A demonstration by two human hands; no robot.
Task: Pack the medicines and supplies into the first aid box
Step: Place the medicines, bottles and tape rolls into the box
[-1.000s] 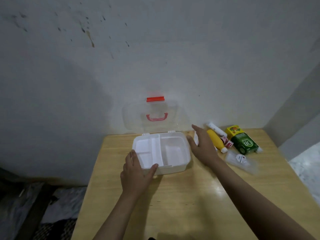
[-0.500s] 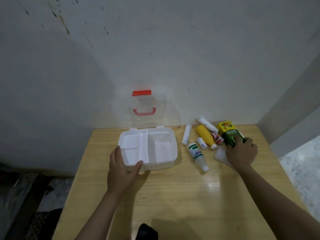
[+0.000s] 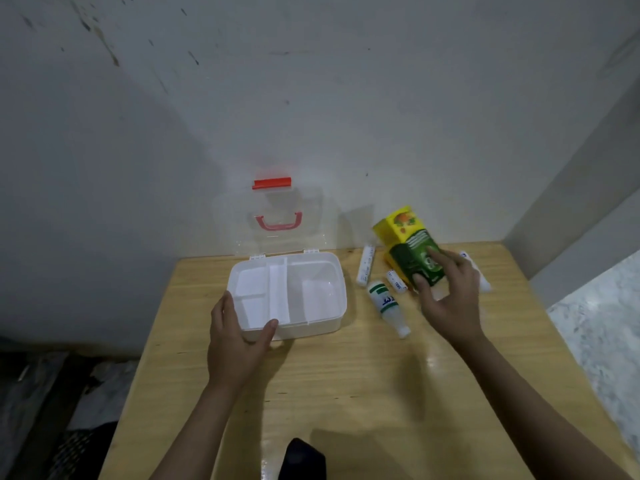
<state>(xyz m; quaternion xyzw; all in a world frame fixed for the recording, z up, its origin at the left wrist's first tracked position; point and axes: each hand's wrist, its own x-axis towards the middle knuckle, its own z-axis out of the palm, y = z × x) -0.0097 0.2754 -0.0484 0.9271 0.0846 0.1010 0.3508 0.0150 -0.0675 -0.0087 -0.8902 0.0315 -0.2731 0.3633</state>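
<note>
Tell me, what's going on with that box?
A person is packing a first aid kit. The left hand grips the corner of the open white plastic box, which has nothing in it yet. The right hand holds a green and yellow carton above the wooden table. A white green-labelled bottle lies beside the box.

A plain domestic room corner: a small wooden table (image 3: 346,393) pushed against a stained, scuffed grey wall (image 3: 311,98), with a speckled floor (image 3: 595,341) beside it.
</note>
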